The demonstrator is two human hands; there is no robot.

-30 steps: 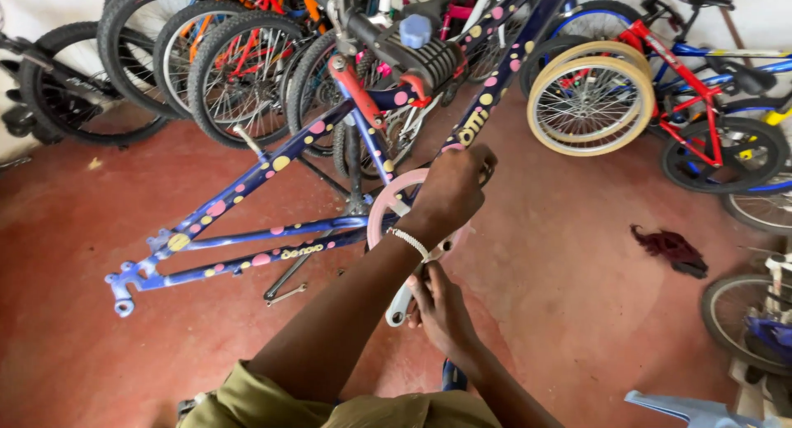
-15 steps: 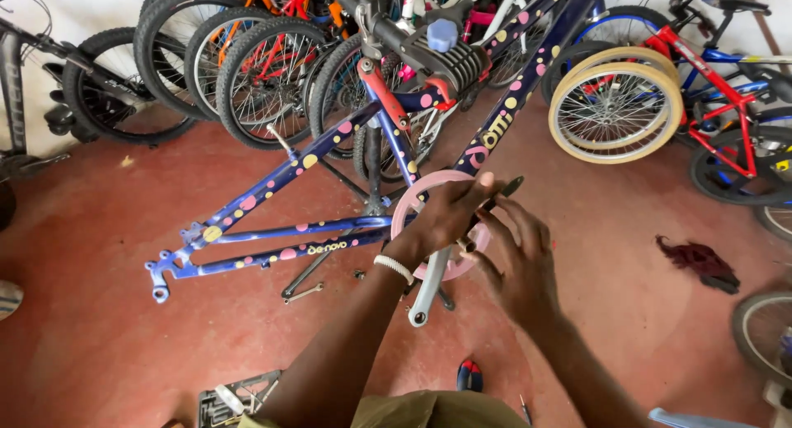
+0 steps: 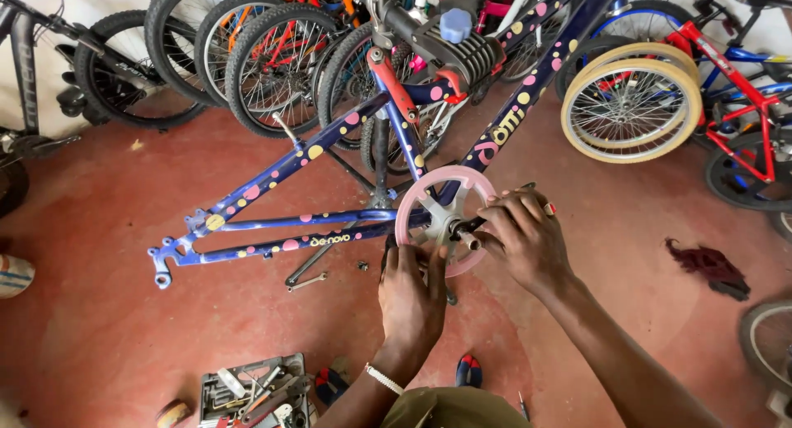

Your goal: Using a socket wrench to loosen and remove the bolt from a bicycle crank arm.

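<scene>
Your left hand (image 3: 410,300) presses flat against the lower rim of the pink chainring guard (image 3: 446,220), fingers spread apart, steadying it on the blue spotted bike frame (image 3: 330,230) clamped in the stand. Your right hand (image 3: 525,238) has its fingers curled tight around the crank axle end (image 3: 467,234) at the guard's centre, apparently turning or seating it.

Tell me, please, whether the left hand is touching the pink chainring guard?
Touching: the head view shows the left hand with fingers spread against the lower edge of the pink chainring guard.
</scene>
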